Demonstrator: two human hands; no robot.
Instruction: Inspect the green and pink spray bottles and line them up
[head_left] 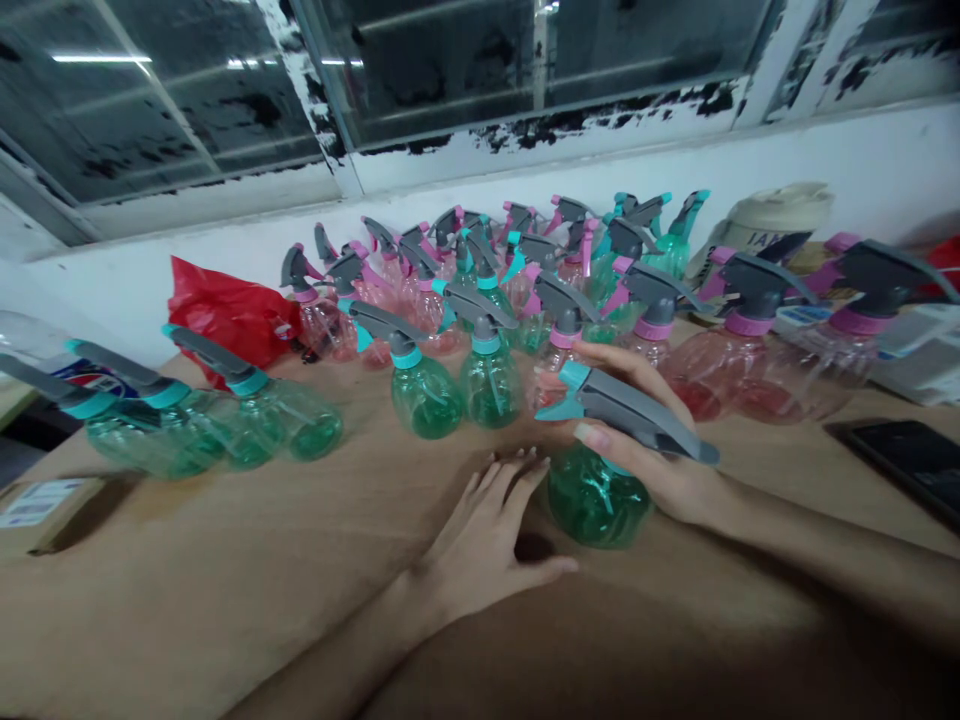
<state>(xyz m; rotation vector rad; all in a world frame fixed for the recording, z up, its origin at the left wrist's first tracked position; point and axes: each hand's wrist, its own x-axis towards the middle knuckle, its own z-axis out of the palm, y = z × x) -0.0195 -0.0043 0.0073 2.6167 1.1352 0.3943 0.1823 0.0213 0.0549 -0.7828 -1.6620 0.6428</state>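
Observation:
My right hand [660,460] is wrapped round the neck of a green spray bottle [596,505], with its grey and turquoise trigger head showing above the fingers. The bottle stands nearly upright at the table's middle. Just left of it, my left hand [480,550] lies on the table with fingers spread, holding nothing. Two more green spray bottles [426,398] stand behind my left hand. Pink spray bottles [750,365] line up behind and to the right of my right hand. A group of green spray bottles [247,425] stands at the left.
Many pink and turquoise spray bottles [386,270] crowd the back of the wooden table [300,590] near the wall. A red plastic bag [225,310] lies back left, a cardboard box [52,510] at the left edge. A dark phone [911,460] rests at right; a beige container [780,215] stands behind.

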